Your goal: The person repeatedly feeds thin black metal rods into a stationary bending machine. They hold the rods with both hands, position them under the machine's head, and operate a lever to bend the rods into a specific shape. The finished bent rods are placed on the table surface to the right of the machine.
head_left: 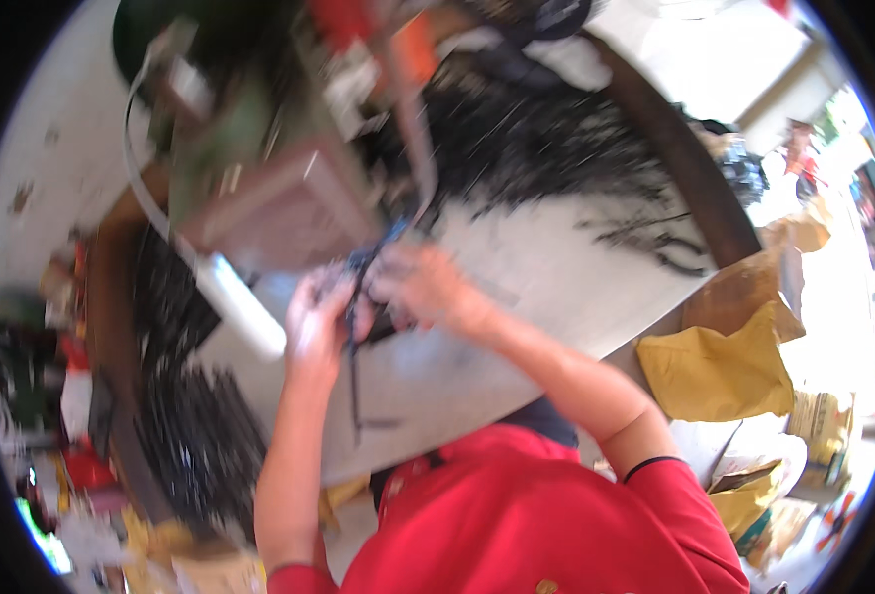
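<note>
Handling a thin black strip (354, 381) close to a brownish machine panel (284, 203).

Hanging over the grey metal tabletop (566, 257), apparently pinched in the left hand (321, 307). Just beside, the right hand (418, 282), curled inward, too blurred to tell whether gripping. Could slip or skew from a loose pinch; could knock the white lamp tube (244, 307), just left of the left hand, through a careless swing; could get mixed up with the heaped black strips (200, 436) from crowding. On the tabletop's right, loose dark bits (621, 236) and apparent black-handled pliers (677, 265). Along the edge, a dark raised rim (685, 148); beyond, yellow sacking (720, 368) and a bright opening (843, 129).
</note>
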### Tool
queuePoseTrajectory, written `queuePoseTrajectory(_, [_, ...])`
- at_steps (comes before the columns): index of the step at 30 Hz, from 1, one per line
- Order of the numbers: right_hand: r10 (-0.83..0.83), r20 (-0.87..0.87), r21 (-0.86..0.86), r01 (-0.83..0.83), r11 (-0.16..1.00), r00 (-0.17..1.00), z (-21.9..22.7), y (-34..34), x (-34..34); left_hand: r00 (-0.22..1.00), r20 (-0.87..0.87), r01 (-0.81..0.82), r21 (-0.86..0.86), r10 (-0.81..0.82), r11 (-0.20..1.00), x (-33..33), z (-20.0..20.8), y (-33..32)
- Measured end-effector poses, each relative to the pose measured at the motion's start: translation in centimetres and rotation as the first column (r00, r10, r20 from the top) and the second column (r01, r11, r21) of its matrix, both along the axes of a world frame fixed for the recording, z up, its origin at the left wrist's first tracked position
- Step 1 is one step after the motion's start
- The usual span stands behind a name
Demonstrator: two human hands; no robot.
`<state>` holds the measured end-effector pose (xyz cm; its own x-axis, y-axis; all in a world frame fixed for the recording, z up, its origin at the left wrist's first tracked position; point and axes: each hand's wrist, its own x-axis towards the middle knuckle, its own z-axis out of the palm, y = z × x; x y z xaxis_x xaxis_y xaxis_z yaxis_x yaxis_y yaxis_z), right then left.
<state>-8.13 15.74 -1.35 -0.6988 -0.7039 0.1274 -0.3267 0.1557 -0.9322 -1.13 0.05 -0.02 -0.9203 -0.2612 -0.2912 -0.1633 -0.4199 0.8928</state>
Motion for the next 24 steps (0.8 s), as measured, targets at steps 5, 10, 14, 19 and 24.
queuePoseTrajectory(5, [-0.115, 0.583, -0.082, 0.2, 0.976, 0.804, 1.6, -0.6, 0.7, 0.998, 0.051, -0.023, -0.05, 0.026, 0.999, 0.0, 0.0, -0.6])
queuePoseTrajectory(10, [-0.106, 0.542, -0.094, 0.185, 0.978, 0.834, 1.9, -0.5, 0.7, 0.998, 0.049, -0.019, -0.146, 0.027, 0.989, 0.8, 0.5, -0.4])
queuePoseTrajectory(14, [-0.132, 0.449, -0.056, 0.176, 0.983, 0.884, 2.3, 0.1, 1.4, 0.999, 0.019, 0.035, -0.009, -0.035, 0.999, 3.1, 0.9, 1.4])
queuePoseTrajectory(19, [-0.036, 0.528, -0.171, 0.147, 0.974, 0.848, 0.4, -0.6, 2.2, 0.998, 0.041, 0.043, -0.048, -0.041, 0.998, 4.7, 1.0, 2.9])
queuePoseTrajectory(24, [-0.079, 0.469, -0.095, 0.139, 0.986, 0.88, 1.3, -0.7, 2.9, 0.997, -0.006, 0.08, -0.13, -0.082, 0.988, 5.8, 1.1, 2.7])
